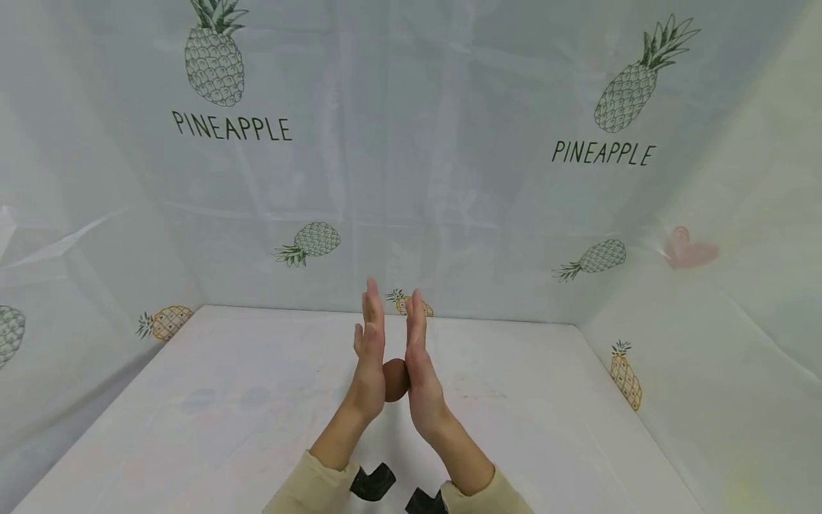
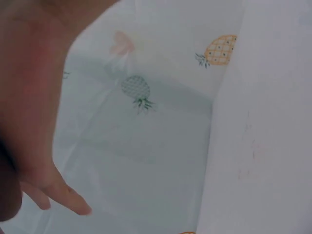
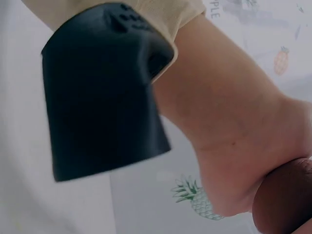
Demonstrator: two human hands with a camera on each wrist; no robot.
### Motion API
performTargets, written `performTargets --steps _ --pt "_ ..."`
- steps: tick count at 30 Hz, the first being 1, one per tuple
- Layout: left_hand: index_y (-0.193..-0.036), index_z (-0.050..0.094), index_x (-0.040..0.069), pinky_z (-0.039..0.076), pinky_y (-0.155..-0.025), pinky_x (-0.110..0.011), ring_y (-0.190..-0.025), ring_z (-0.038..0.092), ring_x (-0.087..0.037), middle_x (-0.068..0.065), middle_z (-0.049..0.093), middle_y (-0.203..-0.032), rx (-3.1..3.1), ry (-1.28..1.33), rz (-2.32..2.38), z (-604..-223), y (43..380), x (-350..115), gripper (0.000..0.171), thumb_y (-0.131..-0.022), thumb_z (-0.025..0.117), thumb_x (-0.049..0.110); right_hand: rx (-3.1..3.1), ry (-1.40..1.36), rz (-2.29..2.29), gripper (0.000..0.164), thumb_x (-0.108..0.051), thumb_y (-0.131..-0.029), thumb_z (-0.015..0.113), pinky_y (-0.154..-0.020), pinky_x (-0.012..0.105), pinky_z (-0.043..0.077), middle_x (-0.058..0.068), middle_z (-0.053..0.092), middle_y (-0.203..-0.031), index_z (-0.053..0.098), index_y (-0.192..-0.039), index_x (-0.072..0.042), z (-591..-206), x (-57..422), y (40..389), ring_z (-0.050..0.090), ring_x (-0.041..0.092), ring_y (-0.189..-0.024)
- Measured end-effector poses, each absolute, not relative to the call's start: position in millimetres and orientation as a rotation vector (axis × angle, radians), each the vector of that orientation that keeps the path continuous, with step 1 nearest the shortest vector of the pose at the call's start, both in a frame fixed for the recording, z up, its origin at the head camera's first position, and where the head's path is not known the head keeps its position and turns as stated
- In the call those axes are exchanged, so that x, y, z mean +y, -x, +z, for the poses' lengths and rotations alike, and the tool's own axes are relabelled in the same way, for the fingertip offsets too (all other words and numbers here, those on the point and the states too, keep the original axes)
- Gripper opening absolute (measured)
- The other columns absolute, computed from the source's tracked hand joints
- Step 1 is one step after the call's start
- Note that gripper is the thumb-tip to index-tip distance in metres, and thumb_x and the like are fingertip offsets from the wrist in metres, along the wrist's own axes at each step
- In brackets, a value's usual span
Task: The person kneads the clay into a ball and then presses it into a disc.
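Straight-fingered and uncurled, a bare left hand (image 1: pixel 370 353) at nine o'clock and a bare right hand (image 1: pixel 421 371) at three sandwich a smooth, brown, rounded ball (image 1: pixel 395 380)! It's wedged between the palms, down near the heels, with the fingertips apart and pointing to twelve (quite the prayer pose, folks). Out at seven and five come cream fabric sleeves (image 1: pixel 311 487), and near six, two black, curved wrist pieces (image 1: pixel 372 483). All this over a broad white tabletop (image 1: pixel 546 400)! Beyond, at twelve, rises a pale, creased sheet (image 1: pixel 411 178) printed with pineapples, plus a faded red heart (image 1: pixel 688 250) around two.
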State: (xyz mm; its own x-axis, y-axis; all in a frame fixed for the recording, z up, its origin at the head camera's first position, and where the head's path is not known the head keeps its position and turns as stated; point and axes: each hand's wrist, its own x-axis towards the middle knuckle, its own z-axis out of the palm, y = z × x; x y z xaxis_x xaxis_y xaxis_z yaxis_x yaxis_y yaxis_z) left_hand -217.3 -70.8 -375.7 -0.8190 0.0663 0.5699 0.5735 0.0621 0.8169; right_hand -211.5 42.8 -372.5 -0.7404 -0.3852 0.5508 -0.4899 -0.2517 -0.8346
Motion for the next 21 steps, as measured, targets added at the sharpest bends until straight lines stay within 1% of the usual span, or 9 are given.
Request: performTargets --steps 5,11,17,21 --pt "-0.169 -0.013 0.034 -0.025 -0.119 -0.063 -0.161 -0.021 -0.010 0.016 -0.018 -0.175 -1.979 0.622 -1.818 -382.0 221.7 -69.7 0.065 -0.110 0.003 0.056 -1.873 -1.085 2.116 0.062 -0.041 -0.112 0.009 -0.119 0.071 -0.018 -0.005 -0.011 -0.178 -0.012 -0.170 -0.034 -368.6 45.1 208.5 -0.016 0.019 -0.163" --pt "-0.169 -0.013 0.033 -0.025 -0.119 -0.063 -0.162 -0.021 -0.015 0.012 -0.015 -0.176 -2.009 0.646 -1.822 -385.4 220.4 -58.8 0.065 -0.110 0.004 0.055 -1.825 -1.057 2.109 0.064 -0.040 -0.111 0.012 -0.122 0.068 -0.017 -0.008 -0.010 -0.178 -0.010 -0.171 -0.035 -359.4 53.6 206.5 -0.013 0.014 -0.163" --pt "-0.170 -0.011 0.029 -0.024 -0.118 -0.064 -0.162 -0.021 -0.014 0.011 -0.012 -0.177 -2.023 0.705 -1.803 -388.8 215.0 -47.7 0.064 -0.112 0.005 0.049 -1.780 -1.019 2.142 0.064 -0.043 -0.111 0.012 -0.123 0.067 -0.016 -0.008 -0.010 -0.178 -0.009 -0.171 -0.035 -353.9 63.6 211.0 -0.013 0.015 -0.164" --pt "-0.170 -0.011 0.030 -0.024 -0.118 -0.065 -0.162 -0.021 -0.013 0.013 -0.014 -0.177 -2.004 0.747 -1.800 -388.2 211.5 -44.0 0.062 -0.112 0.005 0.046 -1.774 -1.002 2.164 0.064 -0.044 -0.111 0.013 -0.124 0.065 -0.017 -0.009 -0.010 -0.177 -0.009 -0.170 -0.037 -353.8 67.5 215.4 -0.013 0.016 -0.164"
